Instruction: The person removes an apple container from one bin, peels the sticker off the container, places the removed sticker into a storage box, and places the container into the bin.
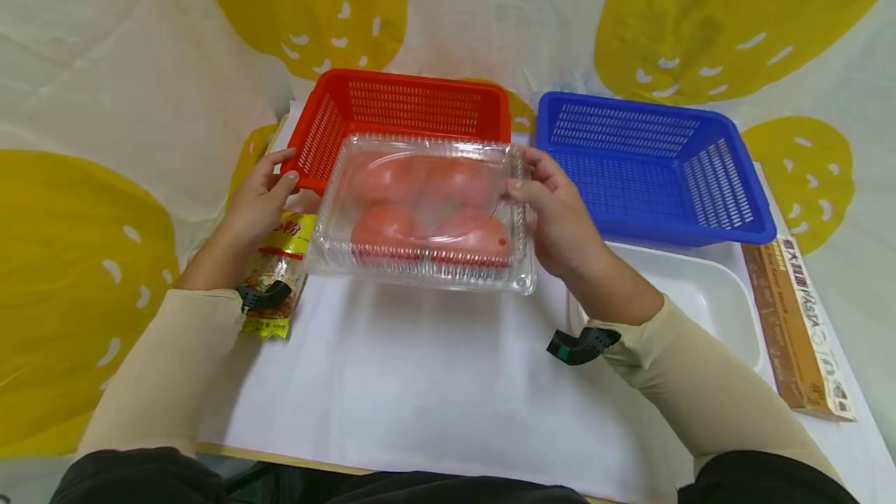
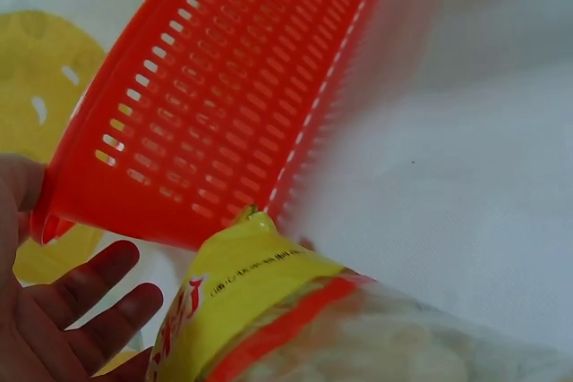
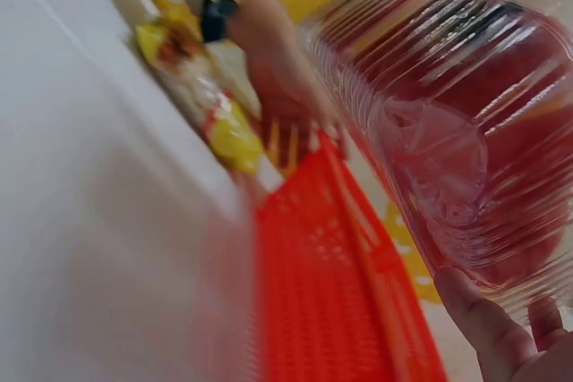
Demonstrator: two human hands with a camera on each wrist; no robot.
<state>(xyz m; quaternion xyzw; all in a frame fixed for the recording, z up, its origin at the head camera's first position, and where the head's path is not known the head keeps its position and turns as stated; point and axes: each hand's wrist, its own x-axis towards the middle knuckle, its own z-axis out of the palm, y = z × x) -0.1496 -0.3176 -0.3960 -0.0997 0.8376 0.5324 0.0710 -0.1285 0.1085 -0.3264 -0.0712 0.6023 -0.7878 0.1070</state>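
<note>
My right hand [image 1: 563, 220] grips the right side of a clear plastic clamshell box [image 1: 420, 277], thumb on top. Several red tomatoes [image 1: 388, 228] show through its lid. The box is held up over the table, overlapping the front of the red basket [image 1: 413, 78] in the head view. At that basket's left front corner, my left hand [image 1: 252, 204] pinches the rim between thumb and finger; its other fingers spread below in the left wrist view. Just beneath this hand lies a yellow-and-clear food packet [image 2: 269, 266] with a red stripe.
A blue basket [image 1: 630, 177] stands at the back right, with a white tray [image 1: 724, 294] in front of it. Along the right edge lies a long brown-and-white pasta box [image 1: 791, 333]. A cloth with yellow prints [image 1: 504, 14] hangs behind the table.
</note>
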